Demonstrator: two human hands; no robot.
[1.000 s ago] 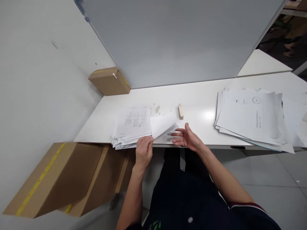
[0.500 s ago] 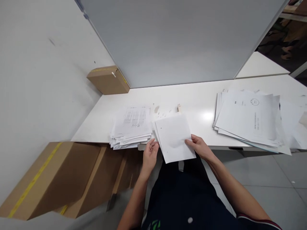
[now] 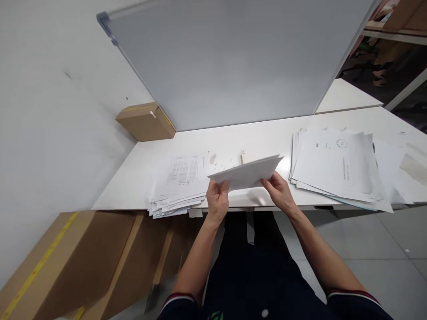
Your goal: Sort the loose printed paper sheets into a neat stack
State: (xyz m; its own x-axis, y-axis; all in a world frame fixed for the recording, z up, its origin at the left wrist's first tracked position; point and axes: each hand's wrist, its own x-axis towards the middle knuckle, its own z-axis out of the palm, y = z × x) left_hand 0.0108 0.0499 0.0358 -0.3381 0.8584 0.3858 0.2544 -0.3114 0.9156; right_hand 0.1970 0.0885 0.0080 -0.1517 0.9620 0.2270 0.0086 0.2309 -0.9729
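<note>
Between my two hands a thin stack of white paper sheets (image 3: pixel 248 173) is held tilted up above the table's front edge. My left hand (image 3: pixel 218 199) pinches its lower left corner, thumb in front. At the lower right edge, my right hand (image 3: pixel 278 190) grips it between thumb and fingers. Left of my left hand lies a pile of printed papers (image 3: pixel 182 180), its top sheet showing a table. Farther right, a larger, uneven pile of papers (image 3: pixel 336 164) has a round stamp-like mark on top.
A white table (image 3: pixel 133 178) runs across, with a whiteboard (image 3: pixel 233 66) standing at its back. A small cardboard box (image 3: pixel 147 122) sits in the left rear corner. Large cardboard boxes (image 3: pixel 83 258) stand below on the left. A small pale block (image 3: pixel 243 156) lies behind the held sheets.
My left hand, apart from the sheets before, has moved in and taken hold of their left corner. The sheets have been raised and tilted up, lifted away from my body.
</note>
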